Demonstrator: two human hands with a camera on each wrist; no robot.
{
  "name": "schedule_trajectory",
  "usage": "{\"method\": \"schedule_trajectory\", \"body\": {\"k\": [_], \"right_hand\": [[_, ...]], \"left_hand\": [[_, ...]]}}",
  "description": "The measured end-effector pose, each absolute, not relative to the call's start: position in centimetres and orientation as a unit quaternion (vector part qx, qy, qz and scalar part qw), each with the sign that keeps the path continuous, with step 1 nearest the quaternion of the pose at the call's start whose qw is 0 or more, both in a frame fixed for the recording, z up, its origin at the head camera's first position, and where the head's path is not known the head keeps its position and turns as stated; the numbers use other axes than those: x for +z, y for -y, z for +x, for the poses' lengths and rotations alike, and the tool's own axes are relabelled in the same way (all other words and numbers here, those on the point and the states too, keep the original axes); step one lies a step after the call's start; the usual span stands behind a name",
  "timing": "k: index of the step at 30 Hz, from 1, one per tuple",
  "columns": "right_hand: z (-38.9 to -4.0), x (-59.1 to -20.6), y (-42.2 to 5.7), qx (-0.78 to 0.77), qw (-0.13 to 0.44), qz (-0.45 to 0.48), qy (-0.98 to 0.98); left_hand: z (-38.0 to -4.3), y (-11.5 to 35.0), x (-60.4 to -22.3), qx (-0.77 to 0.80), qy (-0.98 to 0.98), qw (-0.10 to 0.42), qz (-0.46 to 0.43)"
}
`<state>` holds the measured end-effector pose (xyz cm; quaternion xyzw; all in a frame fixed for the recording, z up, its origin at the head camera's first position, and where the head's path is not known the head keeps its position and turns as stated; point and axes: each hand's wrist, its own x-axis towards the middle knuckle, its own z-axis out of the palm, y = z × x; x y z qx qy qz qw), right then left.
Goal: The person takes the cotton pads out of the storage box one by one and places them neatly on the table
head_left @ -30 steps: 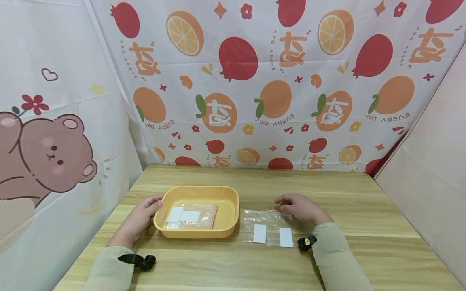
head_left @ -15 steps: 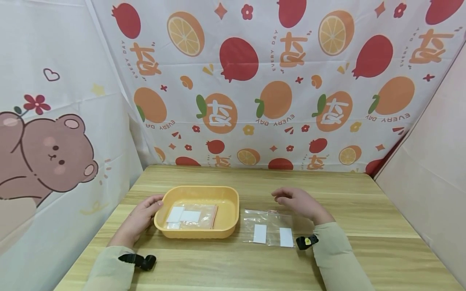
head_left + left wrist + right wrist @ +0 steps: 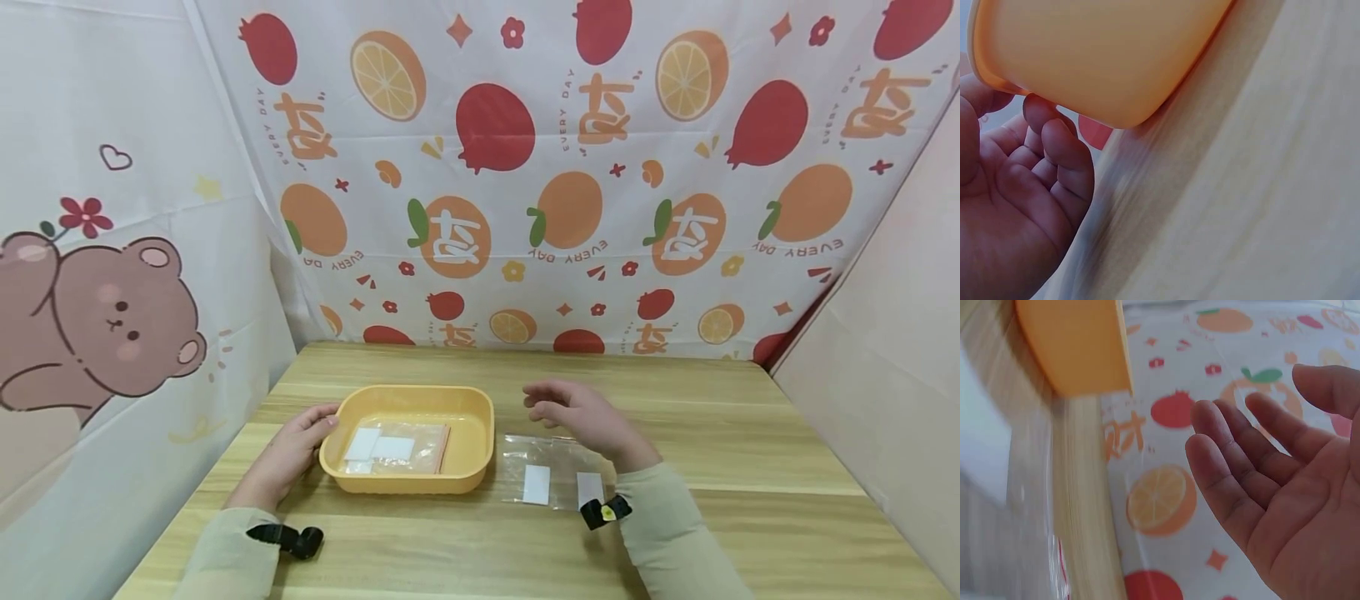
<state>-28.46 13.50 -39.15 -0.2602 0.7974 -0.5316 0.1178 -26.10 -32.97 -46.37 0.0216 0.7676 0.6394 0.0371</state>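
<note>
My left hand (image 3: 288, 446) grips the left rim of a yellow plastic tray (image 3: 408, 483). In the left wrist view the thumb lies at the rim, and curled fingers (image 3: 1069, 150) meet the outer wall. Inside the tray lie clear zip bags (image 3: 426, 442) with white labels; how many overlap I cannot tell. Right of it, two clear zip bags (image 3: 517, 450) with white labels lie flat on the table. Over their far edge hovers my right hand (image 3: 588, 418), holding nothing; its fingers (image 3: 1216, 469) are loosely bent and apart from the tray wall (image 3: 1079, 350).
The wood-grain table (image 3: 712, 517) carries the tray and bags. A fruit-print cloth (image 3: 562, 208) hangs along its back edge. A bear-print cloth (image 3: 127, 308) bounds the left side, and a plain pale cloth (image 3: 892, 333) the right.
My right hand has moved left and slightly away from me, from the far right corner of the loose bags to near the tray's right side. The left hand, tray and bags stay put.
</note>
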Motion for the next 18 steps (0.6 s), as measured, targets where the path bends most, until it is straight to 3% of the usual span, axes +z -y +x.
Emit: {"method": "schedule_trajectory", "body": {"k": [14,18], "right_hand": [[-28.8,-38.7,-6.3,-0.603,0.221,-0.255,-0.723],[-28.9,-39.2,-4.4,-0.608,0.226,-0.225,-0.727]], "left_hand": [[-26.3,33.0,-46.7,0.645,-0.763,0.041,0.012],[-26.4,32.9,-46.7,0.648,-0.760,0.043,0.005]]}}
